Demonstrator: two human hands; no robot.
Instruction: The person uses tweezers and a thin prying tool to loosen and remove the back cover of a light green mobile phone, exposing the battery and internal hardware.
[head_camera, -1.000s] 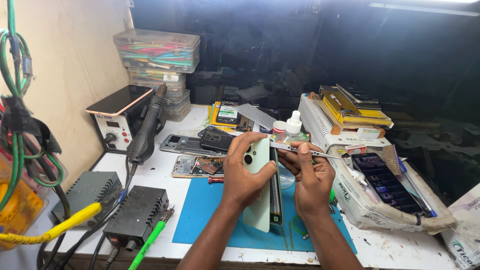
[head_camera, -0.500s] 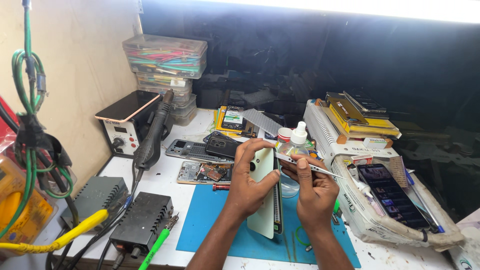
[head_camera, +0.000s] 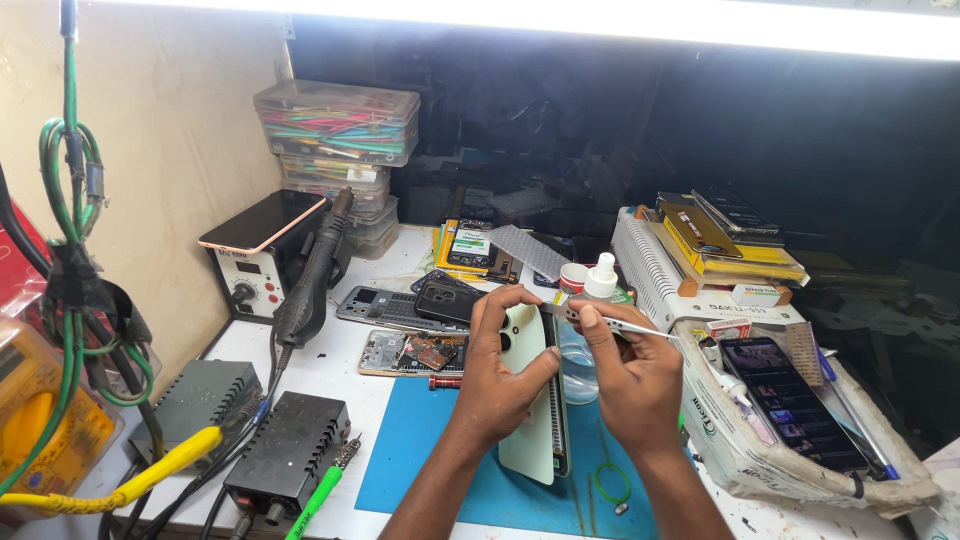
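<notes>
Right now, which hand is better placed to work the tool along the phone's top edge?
Right, probably. The right hand holds the thin metal tweezers, their tip at the top edge of the pale green smartphone. The left hand grips the phone upright on the blue mat.

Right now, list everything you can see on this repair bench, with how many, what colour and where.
phone: one, pale green back, on edge over the mat, held by the left hand
tweezers: one, silver, at the phone's top edge
mat: one, blue, front centre
squeeze bottle: one, white cap, behind the hands
hot air station: one, black and white, left rear
parts boxes: a stack, clear, rear left
power units: two, black, front left
opened phones: several, dark, centre
phone in tray: one, black, right
left hand: one, gripping the phone
right hand: one, holding the tweezers
</notes>
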